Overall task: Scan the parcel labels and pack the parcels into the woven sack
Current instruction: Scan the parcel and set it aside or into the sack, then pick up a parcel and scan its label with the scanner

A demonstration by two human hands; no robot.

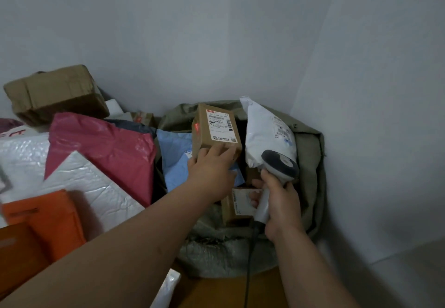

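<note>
I have my right hand point(280, 201) wrapped around the barcode scanner point(277, 177), its head aimed forward over the woven sack point(310, 153). Just past it, my left hand point(212, 165) grips the small cardboard parcel point(215, 129) from below, above the sack's mouth, label up. I judge the scan is underway; a red glow marks the box's side, so next I should steer the beam onto the barcode.

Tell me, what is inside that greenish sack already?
In the woven sack a white poly mailer stands upright, and a labelled cardboard box lies lower down. The left hand holds another small box over the opening. Anything deeper is hidden.
</note>
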